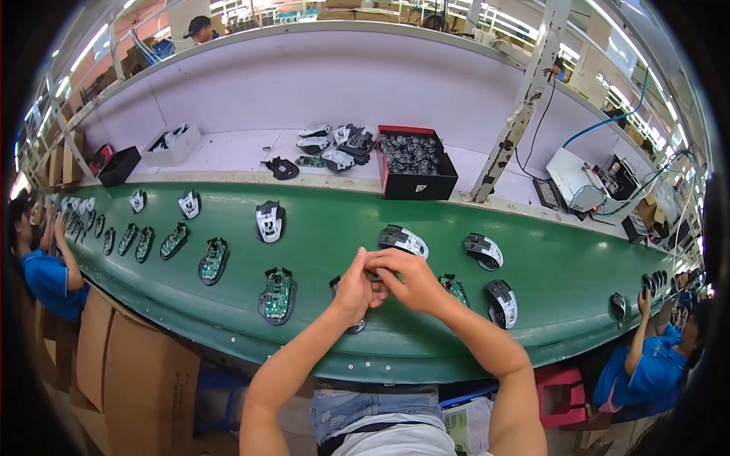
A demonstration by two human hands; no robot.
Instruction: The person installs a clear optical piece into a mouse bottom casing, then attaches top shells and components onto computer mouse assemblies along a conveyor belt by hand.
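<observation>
My left hand [356, 290] and my right hand [409, 280] meet over the green conveyor belt [395, 353]. Both are closed, fingers bent together around something mostly hidden between them; only a dark bit shows. Just beyond my right hand lies a white-and-black computer mouse [404, 239]. A mouse base with a green circuit board [454, 287] is partly covered by my right forearm. Part of another mouse piece [356, 327] peeks out beside my left wrist. To the left rests an open mouse base [277, 296] with its board exposed. Right of my hands are two mice [484, 251], [502, 304].
More mouse bases [214, 261] and white upper shells [270, 221] line the belt leftward. On the shelf behind stand a red-and-black box [417, 184] of small dark parts, a mouse pile [335, 144] and a white machine [576, 179]. Co-workers in blue sit at both sides.
</observation>
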